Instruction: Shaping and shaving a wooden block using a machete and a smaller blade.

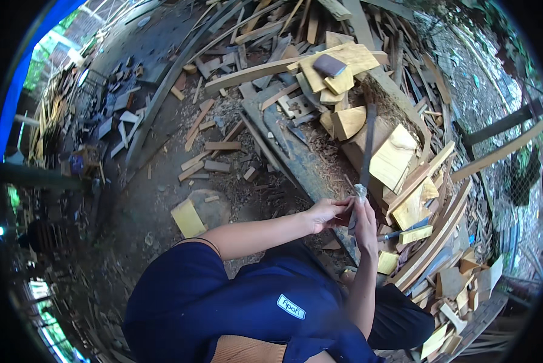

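A long, narrow dark blade (369, 142) points away from me, its far end near the wood blocks. Whitish wrapping (360, 190) surrounds its near end, just above my hands. My right hand (365, 227) is closed round the handle end below that wrapping. Close beside it on the left, my left hand (325, 216) has its fingers pinched at a small brownish piece by the handle. That piece is partly hidden by my fingers, so I cannot tell what it is.
Pale yellow wood blocks (394, 158) lie right of the blade. A worn plank bench (283, 142) runs beneath the work. A dark reddish-brown pad (329, 65) rests on stacked boards. Offcuts litter the ground, and long curved strips (439, 233) stand at right.
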Action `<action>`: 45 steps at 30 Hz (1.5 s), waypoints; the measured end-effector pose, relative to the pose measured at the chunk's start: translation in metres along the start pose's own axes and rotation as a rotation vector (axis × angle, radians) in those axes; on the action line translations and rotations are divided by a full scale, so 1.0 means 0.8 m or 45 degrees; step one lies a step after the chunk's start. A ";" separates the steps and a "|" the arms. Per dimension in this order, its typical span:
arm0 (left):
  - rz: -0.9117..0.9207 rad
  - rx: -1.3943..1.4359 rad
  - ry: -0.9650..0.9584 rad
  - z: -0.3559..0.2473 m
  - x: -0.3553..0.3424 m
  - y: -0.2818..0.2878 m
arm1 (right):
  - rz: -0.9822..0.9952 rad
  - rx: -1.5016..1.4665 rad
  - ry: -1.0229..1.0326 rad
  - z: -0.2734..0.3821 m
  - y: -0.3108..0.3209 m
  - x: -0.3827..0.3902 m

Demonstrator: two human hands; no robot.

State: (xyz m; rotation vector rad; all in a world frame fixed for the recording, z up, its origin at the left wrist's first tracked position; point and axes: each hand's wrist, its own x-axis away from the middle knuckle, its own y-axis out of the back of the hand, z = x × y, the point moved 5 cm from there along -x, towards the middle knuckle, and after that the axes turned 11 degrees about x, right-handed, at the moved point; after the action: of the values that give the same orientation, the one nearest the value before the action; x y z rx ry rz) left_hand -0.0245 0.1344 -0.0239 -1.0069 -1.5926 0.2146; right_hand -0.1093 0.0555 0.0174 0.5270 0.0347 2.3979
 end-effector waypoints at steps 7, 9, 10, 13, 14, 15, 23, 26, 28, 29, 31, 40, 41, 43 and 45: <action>-0.108 0.247 0.012 0.002 0.001 0.037 | 0.151 0.284 0.169 0.045 -0.028 -0.002; -0.091 0.242 0.005 -0.001 0.002 0.042 | 0.202 0.350 0.194 0.036 -0.026 -0.003; -0.081 0.240 -0.018 -0.003 0.002 0.042 | 0.184 0.351 0.183 0.032 -0.024 -0.002; -0.137 0.041 -0.132 -0.007 0.007 0.038 | 0.159 0.004 0.056 0.022 -0.023 0.003; -0.175 -0.053 -0.202 -0.010 0.010 0.039 | 0.155 -0.005 0.048 0.019 -0.015 0.006; -0.120 -0.169 -0.241 -0.008 0.006 0.032 | 0.150 0.107 -0.063 0.009 0.002 0.010; 0.282 -0.343 0.019 0.027 -0.039 -0.036 | -0.158 -0.277 -0.185 -0.024 0.048 0.045; 0.405 -0.451 0.245 0.035 -0.046 -0.041 | -0.330 -0.355 -0.130 -0.028 0.060 0.054; 0.336 -0.303 0.404 0.050 -0.055 -0.042 | -0.459 -0.161 -0.045 -0.036 0.067 0.062; 0.345 -0.321 0.440 0.056 -0.060 -0.044 | -0.499 -0.191 -0.042 -0.039 0.065 0.064; 0.309 -0.282 0.626 0.073 -0.066 -0.047 | -0.565 -0.082 -0.036 -0.035 0.071 0.070; 0.298 -0.323 0.720 0.109 -0.083 -0.086 | -0.764 -0.185 -0.022 -0.056 0.100 0.104; 0.278 -0.350 0.726 0.103 -0.077 -0.089 | -0.786 -0.208 -0.029 -0.058 0.099 0.108; 0.318 -0.359 0.746 0.105 -0.083 -0.079 | -0.815 -0.296 -0.060 -0.062 0.096 0.112; 0.354 -0.402 0.720 0.103 -0.084 -0.075 | -0.809 -0.393 -0.121 -0.073 0.090 0.114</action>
State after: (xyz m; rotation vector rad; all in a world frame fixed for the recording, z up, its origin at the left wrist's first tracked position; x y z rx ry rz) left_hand -0.1289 0.0823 -0.0590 -1.3892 -0.9836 -0.1344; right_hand -0.2387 0.0628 0.0086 0.4057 -0.1819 1.7157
